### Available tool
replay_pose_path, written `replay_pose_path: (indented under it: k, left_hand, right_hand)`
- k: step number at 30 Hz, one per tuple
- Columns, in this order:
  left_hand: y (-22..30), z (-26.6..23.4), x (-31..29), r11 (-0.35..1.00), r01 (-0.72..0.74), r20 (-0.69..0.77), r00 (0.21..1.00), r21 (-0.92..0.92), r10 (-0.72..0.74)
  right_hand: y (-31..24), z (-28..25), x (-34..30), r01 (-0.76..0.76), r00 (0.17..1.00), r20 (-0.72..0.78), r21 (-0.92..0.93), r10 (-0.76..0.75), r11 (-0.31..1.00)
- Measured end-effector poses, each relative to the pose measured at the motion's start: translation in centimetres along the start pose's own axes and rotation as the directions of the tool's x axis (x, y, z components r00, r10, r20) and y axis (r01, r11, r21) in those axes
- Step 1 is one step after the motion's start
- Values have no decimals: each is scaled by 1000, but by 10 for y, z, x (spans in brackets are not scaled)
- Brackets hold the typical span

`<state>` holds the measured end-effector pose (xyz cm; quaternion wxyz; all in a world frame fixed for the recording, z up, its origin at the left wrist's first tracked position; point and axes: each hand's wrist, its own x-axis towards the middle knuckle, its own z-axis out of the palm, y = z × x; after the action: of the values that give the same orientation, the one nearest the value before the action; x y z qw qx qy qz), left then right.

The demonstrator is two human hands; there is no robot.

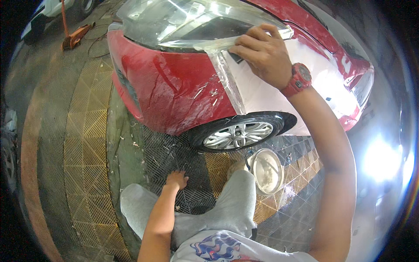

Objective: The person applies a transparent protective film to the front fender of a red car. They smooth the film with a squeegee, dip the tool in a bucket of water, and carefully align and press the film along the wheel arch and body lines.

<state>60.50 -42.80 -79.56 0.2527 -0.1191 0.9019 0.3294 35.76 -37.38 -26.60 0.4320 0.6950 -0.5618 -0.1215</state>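
One strip of clear film (227, 78) lies on the red car (174, 96), its long axis running from 12 down to 6 o'clock, just behind the headlight (183, 22). The right hand (262, 52), fingers pressed together, holds a dark tool (barely visible) flat against the film's top end. The left hand (176, 179) rests spread on the grated floor (87, 153), at 6 o'clock of the one wheel (238, 133); one white bucket (267, 171) sits near.
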Motion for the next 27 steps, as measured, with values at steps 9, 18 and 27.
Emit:
replay_pose_path:
  k: [9, 18, 27]
  left_hand:
    - [-2, -9, 1, 998, -7, 46, 999, 58, 4]
    - [-5, -9, -7, 993, -109, -7, 994, 38, 110]
    - [21, -81, -14, 878, -478, -537, 746, -21, 393]
  right_hand:
    - [-11, 3, 3, 6, 999, 36, 17, -7, 1000]
    - [-47, -27, 8, -310, 949, -4, 140, 314, 940]
    - [-103, 15, -23, -718, 594, -43, 423, 803, 553]
